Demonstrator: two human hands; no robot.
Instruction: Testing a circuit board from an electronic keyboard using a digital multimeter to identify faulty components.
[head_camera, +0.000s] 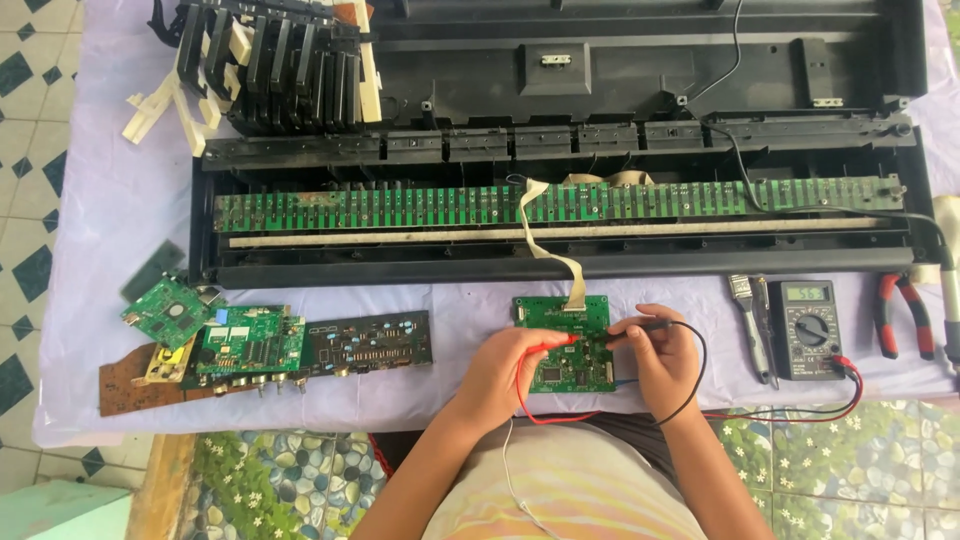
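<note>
At centre bottom of the counter (120, 190), both hands work over a small green board (563, 340). Left hand (505, 365), grip clenched on the red probe (553, 343), tip pressed to the board near its middle. Right hand (662, 352), grip closed on the black probe (640, 327), tip touching the board's right half. Both are held pencil-style, probably for steady contact on tiny points; heels of the hands rest by the board's edges. Red lead (530, 412) loops down at 6 o'clock, then runs right; black lead (697, 380) curves round the right wrist. Both end at the meter (808, 327), 3 o'clock from the board, dial and lit grey screen facing up where the wearer can read them.

A flat ribbon (545, 235) climbs from the board's top edge at 12 o'clock to the long green key strip (400, 208) inside the opened black keyboard shell (560, 265), so the board stays tethered close to the shell. Between board and meter lie a brush (745, 310) and a thin tool, parallel. Red-handled pliers (905, 315) sit past the meter at 3 o'clock. At 9 o'clock, a heap of green boards (245, 340) and one brown, pushed aside. At 11 o'clock, pulled keys (280, 65) stacked, black with some white. No packages or signs; labels too small to tell.
</note>
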